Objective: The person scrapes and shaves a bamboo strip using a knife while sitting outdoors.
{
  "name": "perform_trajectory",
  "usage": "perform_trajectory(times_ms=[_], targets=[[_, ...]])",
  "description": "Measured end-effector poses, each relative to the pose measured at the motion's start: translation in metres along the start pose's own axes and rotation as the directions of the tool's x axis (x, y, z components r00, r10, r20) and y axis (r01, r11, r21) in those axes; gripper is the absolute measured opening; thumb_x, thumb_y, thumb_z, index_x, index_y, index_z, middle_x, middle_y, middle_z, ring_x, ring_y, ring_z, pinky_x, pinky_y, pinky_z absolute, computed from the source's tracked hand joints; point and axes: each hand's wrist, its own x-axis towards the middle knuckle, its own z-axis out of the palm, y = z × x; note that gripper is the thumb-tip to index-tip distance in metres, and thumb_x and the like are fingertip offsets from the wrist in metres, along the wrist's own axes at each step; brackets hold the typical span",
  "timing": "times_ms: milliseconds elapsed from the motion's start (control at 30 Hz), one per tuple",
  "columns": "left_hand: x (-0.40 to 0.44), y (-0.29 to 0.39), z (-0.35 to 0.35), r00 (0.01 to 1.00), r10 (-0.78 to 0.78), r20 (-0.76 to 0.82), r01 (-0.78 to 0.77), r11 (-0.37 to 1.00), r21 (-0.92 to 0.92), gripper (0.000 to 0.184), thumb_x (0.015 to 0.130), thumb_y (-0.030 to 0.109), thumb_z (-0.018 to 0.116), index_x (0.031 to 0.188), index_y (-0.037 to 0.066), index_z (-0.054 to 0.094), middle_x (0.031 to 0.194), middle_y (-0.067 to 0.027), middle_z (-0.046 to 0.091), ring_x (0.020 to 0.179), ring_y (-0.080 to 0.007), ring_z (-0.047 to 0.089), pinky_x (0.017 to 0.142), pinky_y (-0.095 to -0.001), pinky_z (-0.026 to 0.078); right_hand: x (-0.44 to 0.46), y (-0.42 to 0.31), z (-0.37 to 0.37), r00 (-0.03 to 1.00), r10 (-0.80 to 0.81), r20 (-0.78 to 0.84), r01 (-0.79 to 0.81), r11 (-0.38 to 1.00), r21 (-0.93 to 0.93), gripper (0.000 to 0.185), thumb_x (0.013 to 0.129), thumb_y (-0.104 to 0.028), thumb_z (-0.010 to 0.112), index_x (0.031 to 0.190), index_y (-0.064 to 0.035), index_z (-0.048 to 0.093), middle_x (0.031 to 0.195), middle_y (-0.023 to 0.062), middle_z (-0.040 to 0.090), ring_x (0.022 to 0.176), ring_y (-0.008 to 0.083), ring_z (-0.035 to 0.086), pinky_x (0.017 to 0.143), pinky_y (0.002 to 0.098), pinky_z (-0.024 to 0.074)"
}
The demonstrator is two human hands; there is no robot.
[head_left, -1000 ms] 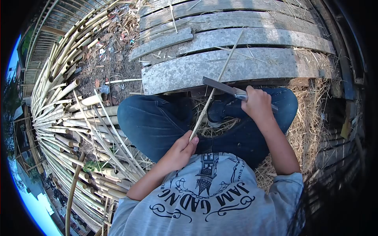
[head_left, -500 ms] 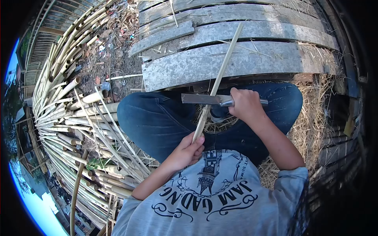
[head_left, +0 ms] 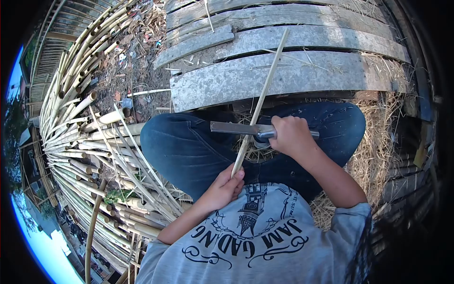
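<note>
My left hand [head_left: 227, 187] is closed around the near end of a long, pale bamboo strip [head_left: 265, 91]. The strip slants up and away from my lap, and its far end reaches over the wooden planks. Wrapped in my right hand [head_left: 292, 136] is the handle of a knife [head_left: 236, 128] with a broad, straight metal blade. The blade lies crosswise over the strip, pointing left, and appears to touch it. My fingers partly hide the handle.
Bamboo poles [head_left: 106, 142] are piled at my left, with thin split strips [head_left: 137, 156] on top. Grey wooden planks [head_left: 293, 71] lie in front of me. Straw-like shavings [head_left: 376, 137] cover the ground at my right. A loose board [head_left: 196, 46] rests on the planks.
My right hand and the knife have moved slightly down the strip toward me and a little left. The strip's far end has shifted slightly left; my left hand keeps its hold.
</note>
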Motion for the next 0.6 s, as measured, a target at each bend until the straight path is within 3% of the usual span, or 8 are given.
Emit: perform_trajectory(times_ms=[67,133,167,300,367,533,600], targets=[[0.001,-0.006,-0.003,0.983,0.143,-0.112,-0.110,0.959,0.259,0.015,0.106,0.026,0.042,0.101,0.013,0.042,0.061,0.0057,0.032,0.047,-0.0044,0.026,0.040,-0.0222,0.021,0.014,0.011,0.005,0.997,0.078,-0.009,-0.078,0.997,0.026,0.025,0.068,-0.021,0.076,0.082,-0.0048,0.064,0.074,0.0163,0.069,0.072,0.0333,0.070,0.065,0.0430,0.0560],[0.001,-0.010,-0.009,0.974,0.199,-0.106,-0.148,0.920,0.362,0.014,0.106,0.026,0.042,0.101,0.012,0.042,0.061,0.0054,0.033,0.047,-0.0043,0.026,0.040,-0.0223,0.022,0.022,0.031,0.001,0.984,0.087,-0.153,-0.093,0.995,-0.036,0.024,0.069,-0.021,0.076,0.081,-0.0044,0.064,0.075,0.0161,0.069,0.072,0.0335,0.070,0.066,0.0428,0.0558],[0.001,-0.009,-0.011,0.958,0.269,-0.095,-0.199,0.869,0.453,0.014,0.106,0.026,0.042,0.102,0.012,0.042,0.061,0.0052,0.034,0.047,-0.0042,0.027,0.041,-0.0224,0.022,0.025,0.035,0.001,0.986,0.086,-0.144,-0.096,0.993,-0.068,0.023,0.068,-0.020,0.076,0.081,-0.0043,0.065,0.075,0.0158,0.069,0.072,0.0339,0.070,0.065,0.0428,0.0555],[-0.001,0.006,-0.002,0.979,0.173,-0.109,-0.128,0.935,0.329,0.015,0.106,0.025,0.042,0.102,0.011,0.042,0.062,0.0051,0.034,0.047,-0.0039,0.027,0.041,-0.0221,0.022,0.030,0.036,-0.008,0.989,0.118,-0.090,-0.127,0.987,-0.095,0.024,0.067,-0.020,0.076,0.081,-0.0043,0.065,0.074,0.0156,0.069,0.072,0.0343,0.070,0.064,0.0433,0.0554],[0.000,0.007,-0.001,0.973,0.201,-0.112,-0.152,0.928,0.341,0.015,0.106,0.025,0.042,0.103,0.010,0.042,0.062,0.0052,0.033,0.047,-0.0041,0.026,0.041,-0.0220,0.022,0.032,0.043,0.004,0.971,0.110,-0.212,-0.117,0.993,-0.021,0.018,0.069,-0.015,0.070,0.078,-0.0042,0.061,0.071,0.0181,0.066,0.069,0.0383,0.067,0.064,0.0489,0.0526],[0.001,0.004,-0.007,0.983,0.175,-0.054,-0.155,0.954,0.257,0.014,0.106,0.025,0.043,0.101,0.012,0.041,0.062,0.0056,0.031,0.046,-0.0040,0.025,0.040,-0.0223,0.020,0.032,0.043,0.004,0.962,0.138,-0.236,-0.142,0.990,-0.001,0.017,0.068,-0.015,0.070,0.078,-0.0051,0.061,0.069,0.0176,0.065,0.067,0.0386,0.066,0.063,0.0499,0.0525],[0.000,0.007,-0.008,0.995,0.083,-0.058,-0.073,0.985,0.157,0.013,0.106,0.025,0.043,0.100,0.013,0.041,0.061,0.0055,0.030,0.045,-0.0042,0.024,0.040,-0.0224,0.019,0.030,0.041,0.004,0.962,0.131,-0.238,-0.141,0.990,-0.023,0.015,0.069,-0.014,0.070,0.077,-0.0047,0.061,0.069,0.0174,0.066,0.066,0.0382,0.066,0.063,0.0495,0.0526]])
